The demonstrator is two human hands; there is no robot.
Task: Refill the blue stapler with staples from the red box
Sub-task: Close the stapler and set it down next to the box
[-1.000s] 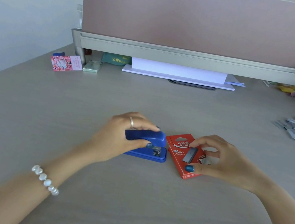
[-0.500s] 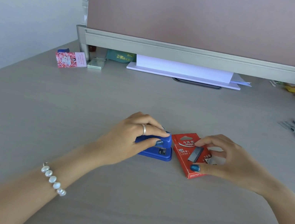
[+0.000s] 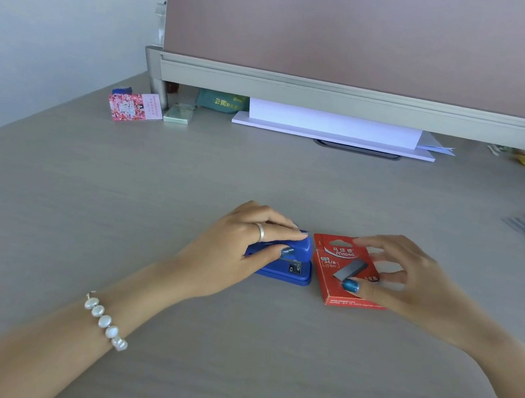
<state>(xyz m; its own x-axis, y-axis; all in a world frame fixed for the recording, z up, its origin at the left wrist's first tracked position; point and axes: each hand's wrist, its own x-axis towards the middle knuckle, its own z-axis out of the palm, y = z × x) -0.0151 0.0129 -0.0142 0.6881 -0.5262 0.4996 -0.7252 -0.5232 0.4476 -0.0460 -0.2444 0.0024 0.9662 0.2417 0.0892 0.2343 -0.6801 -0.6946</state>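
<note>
left hand (image 3: 231, 249) has slid forward over the blue stapler (image 3: 299, 252), grip wrapped round it; right hand (image 3: 420, 287) still pinches the red box (image 3: 327, 281) at stapler's 3 o'clock; nothing opened yet.

Blue stapler (image 3: 302, 248) — rear hidden under the left hand (image 3: 234, 250).

My left hand (image 3: 231, 249) grips the blue stapler (image 3: 295, 263) on a grey desk (image 3: 229, 349). Just beside it, my right hand (image 3: 413, 283) holds the red box (image 3: 331, 279), lying flat.
</note>
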